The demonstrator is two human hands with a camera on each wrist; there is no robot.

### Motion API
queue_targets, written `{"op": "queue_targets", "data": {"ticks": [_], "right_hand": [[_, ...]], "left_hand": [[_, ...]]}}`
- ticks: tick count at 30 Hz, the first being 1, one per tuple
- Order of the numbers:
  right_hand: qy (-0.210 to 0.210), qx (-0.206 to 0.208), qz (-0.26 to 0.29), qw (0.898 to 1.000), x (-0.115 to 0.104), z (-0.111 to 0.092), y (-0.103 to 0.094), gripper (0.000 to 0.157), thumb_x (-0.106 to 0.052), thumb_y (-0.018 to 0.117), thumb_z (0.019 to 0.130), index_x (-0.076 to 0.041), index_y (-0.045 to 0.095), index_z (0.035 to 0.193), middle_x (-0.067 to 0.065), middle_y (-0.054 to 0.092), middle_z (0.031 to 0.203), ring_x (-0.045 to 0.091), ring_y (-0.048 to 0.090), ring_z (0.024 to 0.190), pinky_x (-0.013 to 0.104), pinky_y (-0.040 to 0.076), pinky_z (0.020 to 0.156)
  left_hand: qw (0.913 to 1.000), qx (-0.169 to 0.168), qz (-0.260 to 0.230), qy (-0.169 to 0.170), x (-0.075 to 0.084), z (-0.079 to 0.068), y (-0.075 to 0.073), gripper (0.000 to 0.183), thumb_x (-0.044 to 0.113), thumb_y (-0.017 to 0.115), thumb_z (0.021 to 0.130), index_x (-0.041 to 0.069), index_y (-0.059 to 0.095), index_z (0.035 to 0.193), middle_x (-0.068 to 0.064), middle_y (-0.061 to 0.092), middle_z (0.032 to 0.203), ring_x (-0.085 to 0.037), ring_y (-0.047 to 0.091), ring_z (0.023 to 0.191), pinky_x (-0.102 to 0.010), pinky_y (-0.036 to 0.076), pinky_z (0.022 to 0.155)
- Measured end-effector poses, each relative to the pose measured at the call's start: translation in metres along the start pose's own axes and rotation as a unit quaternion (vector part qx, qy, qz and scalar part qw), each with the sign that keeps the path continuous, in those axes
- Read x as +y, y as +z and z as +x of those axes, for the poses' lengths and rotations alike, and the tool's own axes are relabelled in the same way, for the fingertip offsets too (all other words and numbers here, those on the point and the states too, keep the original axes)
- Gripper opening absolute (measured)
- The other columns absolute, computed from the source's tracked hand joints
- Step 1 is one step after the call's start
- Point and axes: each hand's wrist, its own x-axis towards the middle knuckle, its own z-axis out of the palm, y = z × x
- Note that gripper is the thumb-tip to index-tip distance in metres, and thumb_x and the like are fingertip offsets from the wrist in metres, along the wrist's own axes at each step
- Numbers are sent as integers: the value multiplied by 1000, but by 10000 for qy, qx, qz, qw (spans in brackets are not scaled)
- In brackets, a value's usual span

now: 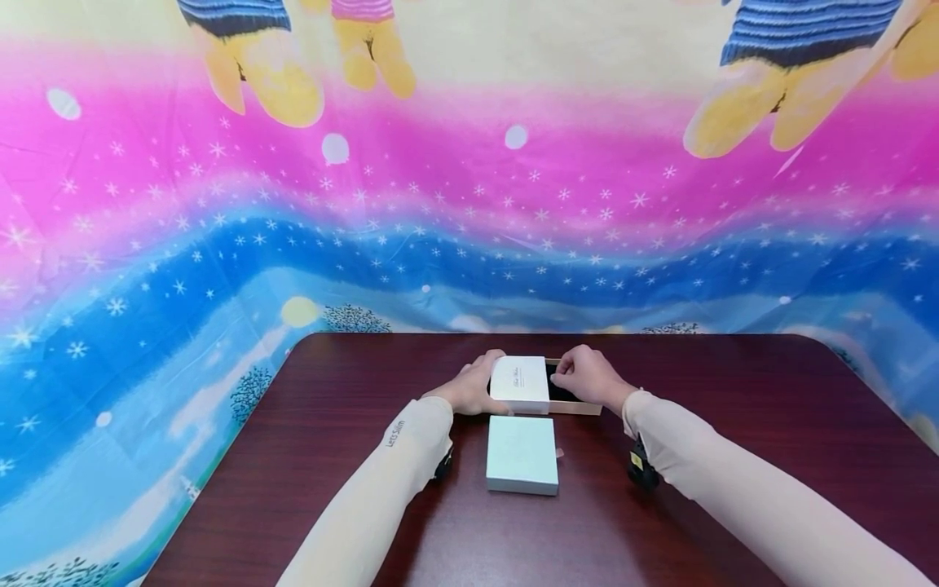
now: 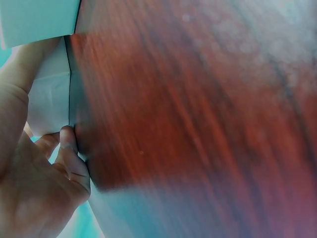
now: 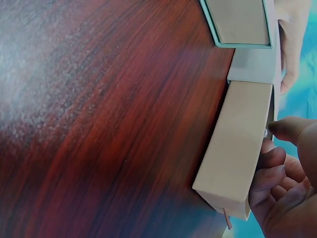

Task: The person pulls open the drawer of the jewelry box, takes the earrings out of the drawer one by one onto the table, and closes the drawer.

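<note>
A white box sleeve [image 1: 519, 383] with small dark print lies near the back of the table. My left hand [image 1: 472, 387] grips its left end, thumb along the near side and fingers at the far side. Out of the sleeve's right end sticks a tan drawer [image 1: 575, 408] with a black inside. My right hand [image 1: 587, 377] is over the drawer, thumb and curled index finger pinching a small whitish thing [image 3: 266, 133]; I cannot tell what it is. A ribbon tab [image 3: 227, 218] hangs from the drawer's end.
A closed-looking pale mint box [image 1: 522, 452] with a pinkish tab lies just in front of the white sleeve, between my forearms. The dark red-brown table [image 1: 381, 367] has its back edge close behind the sleeve. A colourful printed cloth [image 1: 469, 204] hangs behind the table.
</note>
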Motion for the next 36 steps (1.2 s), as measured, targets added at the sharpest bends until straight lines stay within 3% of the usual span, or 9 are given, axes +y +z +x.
{"op": "queue_targets", "data": {"ticks": [11,36], "right_hand": [[-10,-34,-140,9999,-2,4,4,21,-15,65,88,-5,68,70,-4,44,51,12,43,50,28,40,64],[210,-79,-205,9995,1,4,6,18,-12,64,86,-6,70,71,-4,46,51,13,44,51,28,40,63]], "left_hand": [[10000,-28,12,21,0,0,-3,99,40,79,77,18,17,151,-6,41,142,-25,39,123,-44,36,104],[10000,-37,-43,-19,2,-2,-2,99,39,80,77,19,17,151,-6,42,140,-25,40,122,-45,37,104]]}}
